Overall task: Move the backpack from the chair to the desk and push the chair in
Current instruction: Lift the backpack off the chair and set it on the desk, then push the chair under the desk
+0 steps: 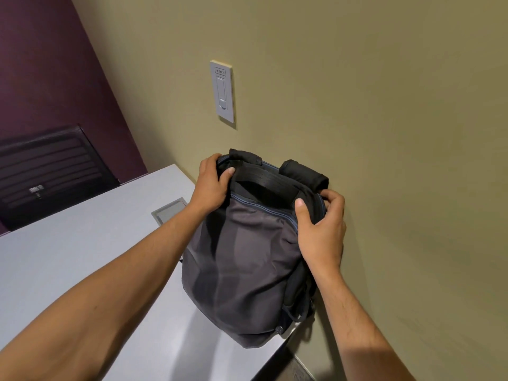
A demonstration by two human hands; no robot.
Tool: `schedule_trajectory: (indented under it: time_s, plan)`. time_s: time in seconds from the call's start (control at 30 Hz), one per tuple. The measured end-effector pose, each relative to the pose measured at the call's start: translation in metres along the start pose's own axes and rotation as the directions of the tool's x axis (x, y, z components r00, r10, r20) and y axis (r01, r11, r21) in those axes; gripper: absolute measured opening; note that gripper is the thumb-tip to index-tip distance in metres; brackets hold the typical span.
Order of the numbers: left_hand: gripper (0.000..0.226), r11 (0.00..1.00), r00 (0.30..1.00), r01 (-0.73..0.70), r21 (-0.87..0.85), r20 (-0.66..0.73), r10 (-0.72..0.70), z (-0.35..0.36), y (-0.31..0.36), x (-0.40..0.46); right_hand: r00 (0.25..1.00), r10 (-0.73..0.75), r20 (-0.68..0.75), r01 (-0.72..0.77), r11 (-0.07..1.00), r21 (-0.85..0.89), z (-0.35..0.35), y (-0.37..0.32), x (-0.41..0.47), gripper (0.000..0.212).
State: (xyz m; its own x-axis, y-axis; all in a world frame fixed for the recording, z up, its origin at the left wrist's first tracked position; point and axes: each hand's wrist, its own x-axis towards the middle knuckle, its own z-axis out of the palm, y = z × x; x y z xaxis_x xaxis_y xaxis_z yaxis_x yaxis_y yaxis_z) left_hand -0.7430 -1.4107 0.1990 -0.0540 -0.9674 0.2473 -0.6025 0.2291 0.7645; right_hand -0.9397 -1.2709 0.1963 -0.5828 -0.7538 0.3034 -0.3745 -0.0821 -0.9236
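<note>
- One backpack (242, 259), dark grey with blue zip lines, stands upright on the desk (82, 257), its back against the olive wall (384, 105) and its base near the desk's front corner.
- My left hand (211, 185) grips the bag's top left edge: thumb on the near side, fingers curled over the rim out of sight.
- My right hand (321, 232) clamps the top right edge the same way, thumb pressed on the front panel, fingers wrapped over the zip seam toward the wall.
- Both of my hands are closed on the bag, one at each upper corner, with the black carry handle (264, 180) lying between them, untouched.
- Two padded black shoulder straps (305, 174) show at the top, bunched between the bag and the wall.
- One pale grey desk, with one rectangular grey cover plate (169, 211) set in its surface just left of my left wrist.
- One black chair (52, 171) with a slatted back sits at the far side of the desk, against the purple wall (41, 64), well apart from the bag.
- One white wall switch plate (222, 92) hangs above the bag.
</note>
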Motion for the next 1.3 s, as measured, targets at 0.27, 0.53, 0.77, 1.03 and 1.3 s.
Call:
schedule_trajectory:
  time_s: [0.27,0.53,0.77,1.03,1.3]
  plan:
    - [0.064,0.999,0.994,-0.041,0.0,0.101,0.04,-0.006,-0.018,-0.044,0.898,-0.411,-0.159,0.338,0.873,-0.351,0.012,0.012,-0.034,0.053]
    - [0.067,0.978,0.982,0.182,0.098,0.027,-0.186,-0.038,-0.064,-0.126,0.8,-0.547,0.245,0.597,0.764,-0.243,0.047,0.006,-0.088,0.041]
    - [0.066,0.93,0.939,0.334,0.155,-0.145,-0.313,-0.102,-0.104,-0.22,0.687,-0.371,0.625,0.575,0.804,-0.154,0.078,0.0,-0.136,0.05]
    - [0.067,0.841,0.835,0.521,0.147,-0.292,-0.467,-0.163,-0.142,-0.355,0.462,-0.354,0.813,0.62,0.785,-0.01,0.114,-0.016,-0.218,0.061]
    - [0.068,0.679,0.614,0.73,0.077,-0.511,-0.602,-0.209,-0.154,-0.475,0.173,-0.387,0.906,0.639,0.744,0.195,0.151,-0.032,-0.305,0.065]
